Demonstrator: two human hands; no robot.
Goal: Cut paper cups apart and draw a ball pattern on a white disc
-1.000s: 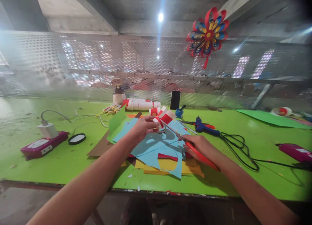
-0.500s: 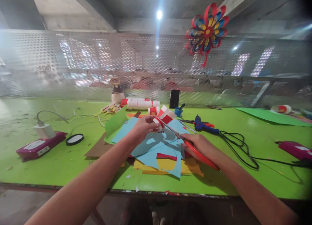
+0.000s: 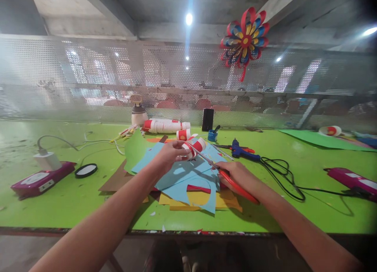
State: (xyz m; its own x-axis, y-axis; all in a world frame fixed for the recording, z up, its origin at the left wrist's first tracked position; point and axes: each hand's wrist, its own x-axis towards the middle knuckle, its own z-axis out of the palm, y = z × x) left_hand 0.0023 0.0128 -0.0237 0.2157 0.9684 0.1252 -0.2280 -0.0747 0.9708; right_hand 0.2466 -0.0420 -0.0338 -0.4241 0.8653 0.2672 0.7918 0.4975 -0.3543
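My left hand (image 3: 171,153) is closed on a red and white paper cup (image 3: 198,146) that is partly cut, its strips standing out to the right. In my right hand (image 3: 232,173) is a pair of scissors (image 3: 240,188) with red handles, the fingers wrapped round them. The scissors' blades reach up and left to the cup, beside my left fingers. Whether the blades have paper between them cannot be made out. Below both hands lie light blue paper sheets (image 3: 176,177), one with a rounded cut-out, over yellow paper (image 3: 179,206). Another paper cup (image 3: 183,135) stands just behind.
A stack of paper cups (image 3: 166,126) lies at the back near a spray bottle (image 3: 138,111). A blue glue gun (image 3: 244,152) with a black cord lies right. Purple power strips (image 3: 44,181) sit at both sides. A blue paint pot (image 3: 212,135) stands near a black phone-like object (image 3: 207,119).
The cut part of the cup has swung down and shows a more rounded side now. The scissors stay at the cup. The whole view has shifted slightly.
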